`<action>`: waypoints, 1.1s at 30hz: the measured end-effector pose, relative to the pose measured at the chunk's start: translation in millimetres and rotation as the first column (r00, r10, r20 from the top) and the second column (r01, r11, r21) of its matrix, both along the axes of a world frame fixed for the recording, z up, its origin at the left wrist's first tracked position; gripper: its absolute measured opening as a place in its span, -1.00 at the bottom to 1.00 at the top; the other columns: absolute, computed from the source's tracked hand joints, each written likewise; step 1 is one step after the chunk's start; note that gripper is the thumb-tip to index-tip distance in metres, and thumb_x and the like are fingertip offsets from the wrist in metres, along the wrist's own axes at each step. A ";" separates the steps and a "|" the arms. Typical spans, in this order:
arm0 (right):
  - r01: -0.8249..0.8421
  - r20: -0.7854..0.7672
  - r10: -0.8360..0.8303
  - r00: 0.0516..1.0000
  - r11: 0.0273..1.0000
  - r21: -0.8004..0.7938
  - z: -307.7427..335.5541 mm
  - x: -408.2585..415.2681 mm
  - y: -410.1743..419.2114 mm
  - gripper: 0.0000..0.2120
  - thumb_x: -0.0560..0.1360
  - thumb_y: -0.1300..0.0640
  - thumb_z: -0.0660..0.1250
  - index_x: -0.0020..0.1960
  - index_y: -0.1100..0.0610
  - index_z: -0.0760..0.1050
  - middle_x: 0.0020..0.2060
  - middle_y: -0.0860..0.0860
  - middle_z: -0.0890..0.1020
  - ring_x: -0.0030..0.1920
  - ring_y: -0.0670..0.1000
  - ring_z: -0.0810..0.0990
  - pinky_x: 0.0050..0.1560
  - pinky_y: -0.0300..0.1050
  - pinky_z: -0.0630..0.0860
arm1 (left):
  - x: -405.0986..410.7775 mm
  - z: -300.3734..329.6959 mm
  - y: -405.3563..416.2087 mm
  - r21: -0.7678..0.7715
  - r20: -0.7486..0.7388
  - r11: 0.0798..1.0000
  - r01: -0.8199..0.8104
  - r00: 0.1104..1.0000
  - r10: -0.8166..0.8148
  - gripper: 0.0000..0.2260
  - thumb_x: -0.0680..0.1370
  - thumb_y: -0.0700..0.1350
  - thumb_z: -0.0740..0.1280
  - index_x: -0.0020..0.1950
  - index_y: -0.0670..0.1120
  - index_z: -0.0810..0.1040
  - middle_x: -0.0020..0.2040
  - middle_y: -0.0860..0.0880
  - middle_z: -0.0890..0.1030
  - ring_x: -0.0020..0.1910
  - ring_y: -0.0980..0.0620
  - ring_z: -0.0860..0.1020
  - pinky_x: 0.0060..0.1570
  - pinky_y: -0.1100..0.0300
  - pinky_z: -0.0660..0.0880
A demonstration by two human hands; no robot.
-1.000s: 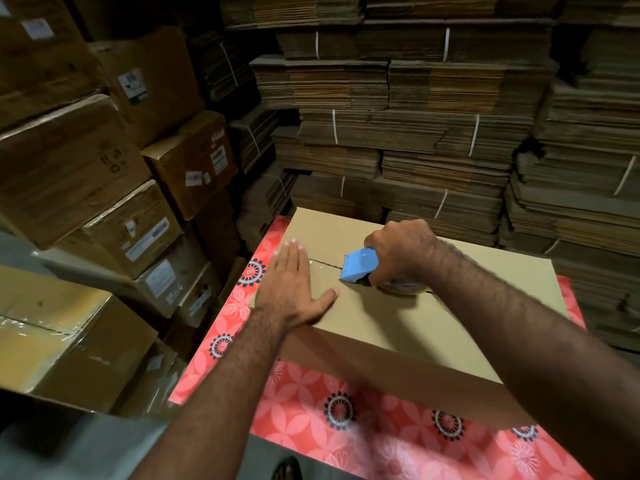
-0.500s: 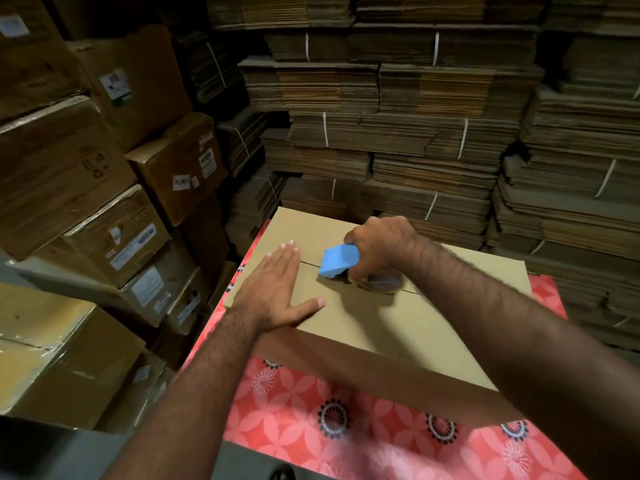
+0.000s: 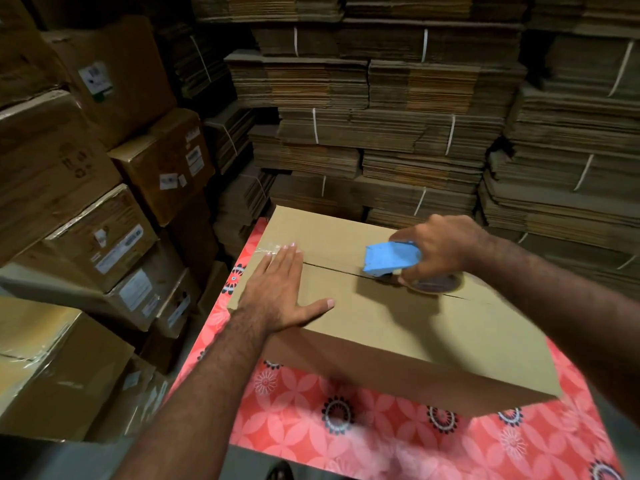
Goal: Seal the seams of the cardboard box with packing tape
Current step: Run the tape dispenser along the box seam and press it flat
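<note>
Head view: cardboard box (image 3: 408,327) sits closed on a table with a red floral cloth (image 3: 381,434), its centre seam (image 3: 329,266) running left to right across the top. A short clear tape end (image 3: 273,249) shows at the left edge of the seam, near the left fingertips. Blue tape dispenser (image 3: 391,258) rests on the seam right of the middle, with its roll of tape (image 3: 438,284) low against the cardboard.

Right hand (image 3: 440,251) wraps round the dispenser body — fingers curled over it, gripping. Left hand (image 3: 280,292) lies flat on the box top at the left end, fingers straight, thumb spread, pressing the flap down and holding nothing.

Seam right of the dispenser looks bare, so the pass is likely about half done.

Risks: dispenser drifting off the seam line, leaving the gap uncovered; tape wrinkling or lifting if the flaps spring up, as the right end has no hand on it; box sliding on the cloth if the left hand eases off.

Around it — labelled cartons (image 3: 114,237) stacked at left, strapped bundles of flat cardboard (image 3: 398,133) behind.
</note>
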State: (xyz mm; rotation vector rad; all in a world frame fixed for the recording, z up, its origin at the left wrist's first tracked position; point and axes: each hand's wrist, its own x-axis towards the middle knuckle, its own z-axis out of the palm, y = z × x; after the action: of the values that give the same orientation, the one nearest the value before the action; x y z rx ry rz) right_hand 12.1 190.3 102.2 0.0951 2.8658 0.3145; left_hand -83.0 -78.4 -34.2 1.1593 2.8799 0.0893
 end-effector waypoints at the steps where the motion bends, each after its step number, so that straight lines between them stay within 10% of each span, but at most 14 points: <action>1: 0.003 0.007 -0.003 1.000 1.000 0.008 -3.1 3.6 1.3 -0.36 0.27 -0.44 0.31 0.30 -0.27 0.42 -0.03 -0.10 0.63 -0.01 0.05 0.60 -0.20 -0.08 0.50 | 1.0 0.6 0.4 0.000 -0.005 1.000 0.007 1.000 -0.007 0.06 0.40 0.59 -0.16 0.63 -0.19 -0.09 0.65 -0.13 -0.10 0.62 -0.03 -0.13 0.58 -0.04 -0.14; 15: -0.056 0.010 0.055 0.998 0.991 0.119 -25.0 -0.8 -12.3 -0.51 0.34 -0.36 0.28 0.20 -0.17 0.49 -0.16 -0.13 0.58 -0.13 0.00 0.56 -0.27 -0.15 0.44 | 27.0 -0.1 42.5 -0.059 0.021 0.975 0.213 0.977 -0.213 -0.13 0.54 0.38 -0.07 0.62 -0.23 -0.10 0.64 -0.20 -0.13 0.62 -0.09 -0.13 0.58 -0.04 -0.09; 21: -0.057 0.004 0.057 0.998 0.990 0.130 -27.2 -1.2 -11.3 -0.49 0.35 -0.37 0.29 0.21 -0.15 0.49 -0.16 -0.12 0.59 -0.14 0.00 0.56 -0.26 -0.14 0.46 | 25.1 6.1 32.9 -0.020 0.027 0.999 -0.048 0.998 0.049 0.05 0.45 0.54 -0.11 0.61 -0.27 -0.11 0.63 -0.24 -0.16 0.62 -0.14 -0.15 0.58 -0.06 -0.14; 33: -0.049 -0.021 0.053 0.998 0.986 0.159 -27.6 3.0 -14.2 -0.53 0.38 -0.37 0.28 0.19 -0.15 0.49 -0.19 -0.11 0.58 -0.18 0.00 0.56 -0.28 -0.14 0.43 | 44.6 0.7 61.8 -0.006 0.043 0.951 0.308 0.951 -0.307 -0.14 0.56 0.43 -0.05 0.63 -0.18 -0.03 0.65 -0.10 -0.07 0.62 0.00 -0.11 0.58 -0.01 -0.14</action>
State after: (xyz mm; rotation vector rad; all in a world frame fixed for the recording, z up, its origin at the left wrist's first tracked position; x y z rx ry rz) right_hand 15.2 176.0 74.7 0.0549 2.8673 0.5547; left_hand -38.4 -16.6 -33.5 1.5661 2.6204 0.0841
